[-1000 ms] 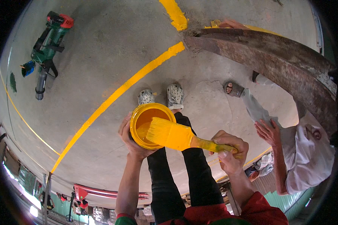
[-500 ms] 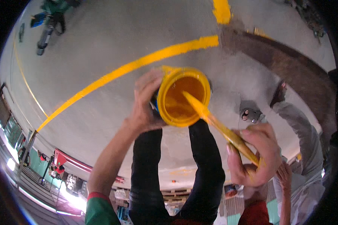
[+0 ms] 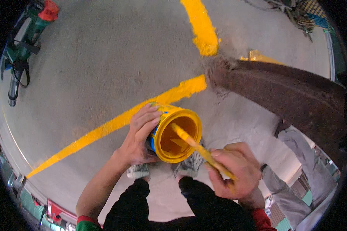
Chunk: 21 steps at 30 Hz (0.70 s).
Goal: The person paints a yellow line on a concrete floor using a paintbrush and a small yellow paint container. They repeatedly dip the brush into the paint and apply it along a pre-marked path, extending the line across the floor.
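My left hand (image 3: pixel 140 134) is wrapped round the side of a paint can (image 3: pixel 196 134), whose rim and wall are coated in yellow. The can tilts so its mouth faces me, with yellow paint inside. Between the thumb and fingers of my right hand (image 3: pixel 235 169) is a paintbrush (image 3: pixel 206 154), its handle smeared yellow. The brush's far end reaches into the can, and its bristles are partly hidden there. Beyond the can, a yellow painted line (image 3: pixel 115 119) runs over the grey floor.
A rusty brown steel beam (image 3: pixel 281 84) lies at the right, with another yellow stripe (image 3: pixel 200 27) by its end. A green power tool with a red end (image 3: pixel 27 42) rests far left. Another person's grey-trousered leg (image 3: pixel 304 154) is at the right. Cords and straps (image 3: pixel 297 15) lie far right.
The can and both hands have moved down in view. My view has shifted forward, so the power tool and beam show more fully. The brush stays in the can.
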Tool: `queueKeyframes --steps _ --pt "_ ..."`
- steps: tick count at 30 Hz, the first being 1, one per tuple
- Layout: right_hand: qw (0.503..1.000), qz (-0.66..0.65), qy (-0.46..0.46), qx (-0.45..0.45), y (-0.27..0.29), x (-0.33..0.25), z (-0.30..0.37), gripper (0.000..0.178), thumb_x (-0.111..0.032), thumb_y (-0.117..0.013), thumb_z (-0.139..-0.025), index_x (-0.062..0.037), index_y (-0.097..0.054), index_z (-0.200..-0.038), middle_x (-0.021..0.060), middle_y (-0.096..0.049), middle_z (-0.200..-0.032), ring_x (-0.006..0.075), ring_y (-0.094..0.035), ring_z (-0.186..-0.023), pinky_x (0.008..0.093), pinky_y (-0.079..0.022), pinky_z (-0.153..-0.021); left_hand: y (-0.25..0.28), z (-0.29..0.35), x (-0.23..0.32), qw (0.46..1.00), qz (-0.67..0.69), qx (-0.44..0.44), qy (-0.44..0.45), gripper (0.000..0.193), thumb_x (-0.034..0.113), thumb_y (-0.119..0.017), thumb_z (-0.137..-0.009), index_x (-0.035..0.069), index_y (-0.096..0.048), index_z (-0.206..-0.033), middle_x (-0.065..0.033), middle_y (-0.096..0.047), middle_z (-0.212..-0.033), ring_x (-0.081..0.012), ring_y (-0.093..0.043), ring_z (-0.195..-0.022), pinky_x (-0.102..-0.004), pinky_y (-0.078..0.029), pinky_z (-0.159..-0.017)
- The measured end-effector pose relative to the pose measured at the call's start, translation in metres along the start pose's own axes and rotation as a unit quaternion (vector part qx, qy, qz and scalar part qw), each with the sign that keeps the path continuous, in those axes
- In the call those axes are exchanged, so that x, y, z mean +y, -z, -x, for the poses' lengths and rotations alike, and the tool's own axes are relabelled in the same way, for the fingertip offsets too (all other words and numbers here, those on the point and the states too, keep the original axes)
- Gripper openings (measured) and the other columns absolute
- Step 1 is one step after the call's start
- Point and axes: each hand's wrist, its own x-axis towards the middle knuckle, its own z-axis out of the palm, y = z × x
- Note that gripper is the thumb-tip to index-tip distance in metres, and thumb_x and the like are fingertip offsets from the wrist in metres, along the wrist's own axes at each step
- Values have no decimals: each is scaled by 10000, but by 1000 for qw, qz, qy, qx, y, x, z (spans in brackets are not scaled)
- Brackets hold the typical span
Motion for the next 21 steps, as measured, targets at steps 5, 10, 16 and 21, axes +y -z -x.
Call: queueKeyframes --steps 5,10,16,21 --pt "996 25 81 34 6 2 -15 369 -41 -826 -731 -57 -700 -1078 93 -732 -949 294 -690 -809 378 -566 -723 9 -37 -7 997 -11 -8 -71 1155 261 -983 -547 101 -337 -1490 -183 -430 -1468 -420 -408 -1388 -608 -295 -1187" --pt "993 7 66 99 23 0 2 331 -12 -826 -696 -37 -725 -1011 109 -724 -881 297 -675 -740 382 -547 -683 1 -43 11 996 -39 38 -72 1143 280 -989 -544 54 -351 -1464 -207 -440 -1454 -422 -436 -1360 -592 -327 -1170" --pt "993 51 80 73 -20 11 7 394 21 -812 -674 -14 -730 -1058 113 -711 -844 287 -649 -696 380 -523 -669 -6 -26 1 991 -51 56 -109 1080 332 -983 -539 29 -430 -1416 -200 -468 -1430 -405 -443 -1353 -548 -332 -1175" --pt "997 -28 60 32 -17 5 4 319 38 -770 -731 6 -721 -1045 130 -703 -851 246 -649 -747 358 -514 -670 -1 -16 2 996 -61 31 -58 1101 304 -981 -523 55 -411 -1431 -180 -461 -1442 -385 -430 -1366 -538 -329 -1179"
